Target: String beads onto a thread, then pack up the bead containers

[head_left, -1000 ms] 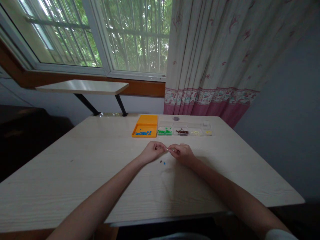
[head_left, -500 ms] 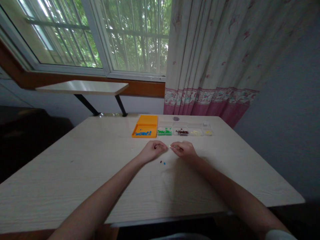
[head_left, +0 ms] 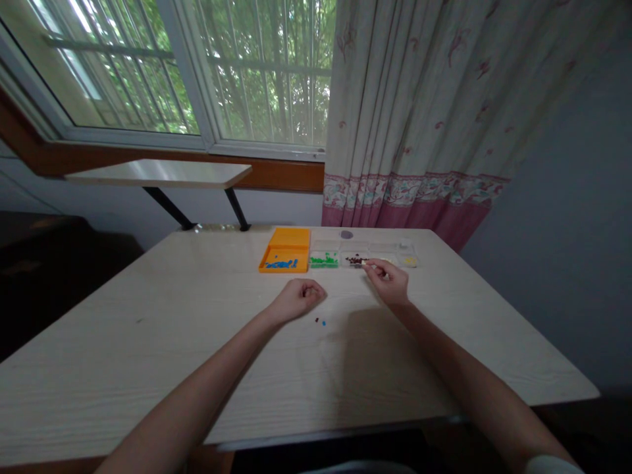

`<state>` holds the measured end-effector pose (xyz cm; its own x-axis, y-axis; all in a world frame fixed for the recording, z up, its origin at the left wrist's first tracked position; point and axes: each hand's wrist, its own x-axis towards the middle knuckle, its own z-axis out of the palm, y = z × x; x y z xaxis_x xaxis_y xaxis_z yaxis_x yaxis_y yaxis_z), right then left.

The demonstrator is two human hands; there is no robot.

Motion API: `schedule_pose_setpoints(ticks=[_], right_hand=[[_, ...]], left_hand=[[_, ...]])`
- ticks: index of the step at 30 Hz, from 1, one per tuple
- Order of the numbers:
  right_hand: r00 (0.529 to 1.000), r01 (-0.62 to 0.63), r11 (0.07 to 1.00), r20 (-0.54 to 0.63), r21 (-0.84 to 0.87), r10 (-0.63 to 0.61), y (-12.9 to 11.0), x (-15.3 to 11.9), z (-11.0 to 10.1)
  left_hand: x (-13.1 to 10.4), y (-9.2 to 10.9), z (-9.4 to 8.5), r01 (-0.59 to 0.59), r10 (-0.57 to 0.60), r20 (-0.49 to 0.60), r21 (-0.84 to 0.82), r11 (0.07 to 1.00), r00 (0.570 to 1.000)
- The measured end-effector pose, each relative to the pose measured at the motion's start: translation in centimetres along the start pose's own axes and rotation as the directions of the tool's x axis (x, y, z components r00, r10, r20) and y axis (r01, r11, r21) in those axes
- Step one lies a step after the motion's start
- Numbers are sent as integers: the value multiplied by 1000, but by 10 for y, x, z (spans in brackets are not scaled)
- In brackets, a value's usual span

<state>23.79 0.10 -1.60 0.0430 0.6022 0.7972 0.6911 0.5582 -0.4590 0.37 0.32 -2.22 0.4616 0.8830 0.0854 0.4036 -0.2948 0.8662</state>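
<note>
My right hand is raised over the front of the clear boxes, thumb and finger pinched on a small pale bead-like piece. Its fingertips are beside the box of dark brown pieces, and it partly covers the box of pale pieces. On the table in front of the boxes rests my left hand, fingers curled and closed; whatever they hold is too small to make out. Below it lie one dark piece and one blue piece, close together.
An orange box with an opened lid holds blue pieces. Right of it stand a clear box of green pieces and one with yellow pieces. A grey round object lies behind. A small shelf overhangs the table's back left.
My right hand has moved away from the left hand, forward and to the right, up to the clear boxes, with the pale piece at its fingertips. My left hand has stayed nearly still.
</note>
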Motion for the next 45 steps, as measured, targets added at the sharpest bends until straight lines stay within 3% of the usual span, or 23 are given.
schedule_pose_setpoints(ticks=[6, 13, 18, 23, 28, 32, 36, 40, 45], right_hand=[[992, 35, 982, 129, -185, -11, 26, 11, -10], [945, -259, 853, 66, -454, 322, 83, 16, -24], [914, -296, 805, 90, -515, 394, 92, 16, -25], [932, -253, 835, 109, -488, 346, 78, 15, -19], [938, -103, 938, 282, -330, 203, 39, 3, -1], [882, 55, 977, 469, -207, 50, 3, -10, 14], [805, 89, 988, 593, -123, 1, -20, -19, 20], [749, 66, 994, 663, -91, 11, -28, -22, 19], [779, 109, 994, 622, -22, -71, -28, -24, 21]], left_hand=[[-3, 6, -5, -49, 45, 76, 58, 997, 996], [-4, 7, -16, -134, 92, 215, 190, 973, 972], [-5, 6, -24, -155, 72, 338, 228, 961, 938], [-6, 3, -26, -169, 50, 433, 240, 956, 900], [-6, 0, -20, -173, 14, 419, 344, 923, 908], [-6, -1, -17, -188, 18, 409, 379, 906, 912], [-7, -1, -16, -181, 34, 389, 348, 920, 921], [-5, 1, -12, -147, 78, 314, 200, 969, 946], [0, -2, -2, -80, 98, 155, -118, 990, 983]])
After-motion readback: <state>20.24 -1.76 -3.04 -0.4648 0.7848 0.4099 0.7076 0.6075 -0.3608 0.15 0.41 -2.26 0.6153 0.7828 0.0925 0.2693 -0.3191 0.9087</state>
